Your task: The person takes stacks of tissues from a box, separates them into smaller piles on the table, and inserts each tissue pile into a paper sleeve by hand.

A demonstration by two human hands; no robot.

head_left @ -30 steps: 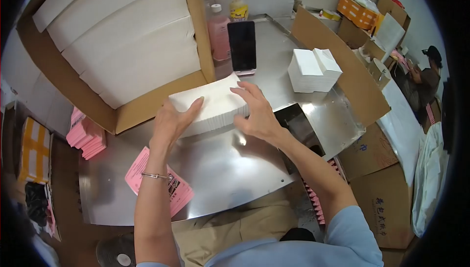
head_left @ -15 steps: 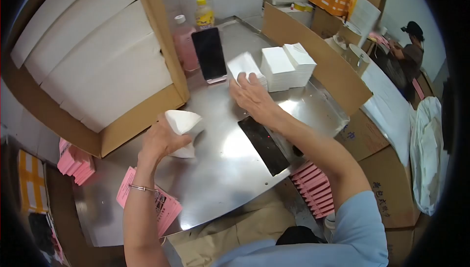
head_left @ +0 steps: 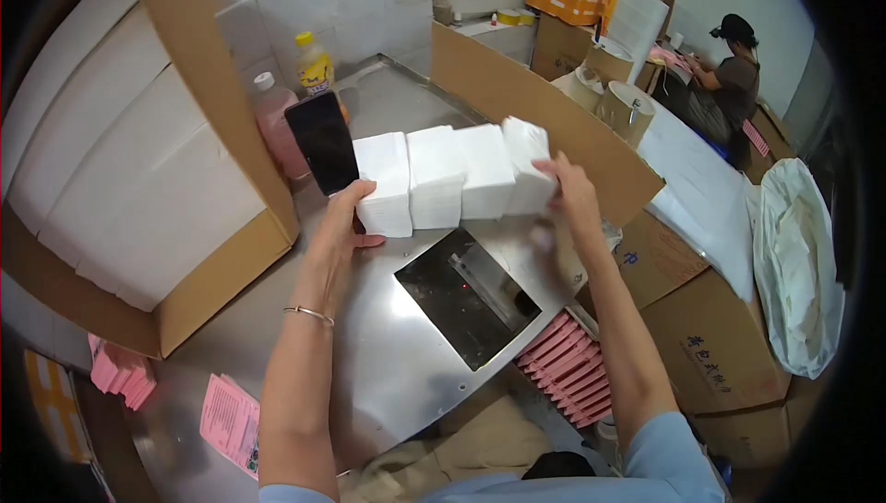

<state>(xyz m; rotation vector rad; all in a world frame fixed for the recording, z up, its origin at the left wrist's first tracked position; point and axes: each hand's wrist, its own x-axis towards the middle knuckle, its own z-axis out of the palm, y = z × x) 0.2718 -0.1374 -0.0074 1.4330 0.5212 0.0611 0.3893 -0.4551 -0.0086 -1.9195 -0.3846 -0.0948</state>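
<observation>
Several stacks of folded white paper napkins [head_left: 436,175] stand side by side in a row on the metal table. My left hand [head_left: 349,217] holds the left end of the row, its thumb at the upper edge and a finger near the bottom. At the other end my right hand [head_left: 574,191] has its fingers against the rightmost stack [head_left: 528,166]. The row is held between both hands. A black phone [head_left: 322,141] leans upright just beyond my left hand. In front of the row, a dark rectangular opening or panel [head_left: 469,300] shows in the tabletop.
A large carton [head_left: 217,286] of white paper stands left. Pink printed packets lie at the left [head_left: 231,420] and in a row below the table edge [head_left: 568,369]. Behind are two bottles [head_left: 315,65] and a cardboard flap [head_left: 544,111]. Another person [head_left: 734,78] sits far right.
My left hand has moved from the left, where it held white napkins, to the row's left end. My right hand has shifted to the right end. More stacks now show, and the view has turned.
</observation>
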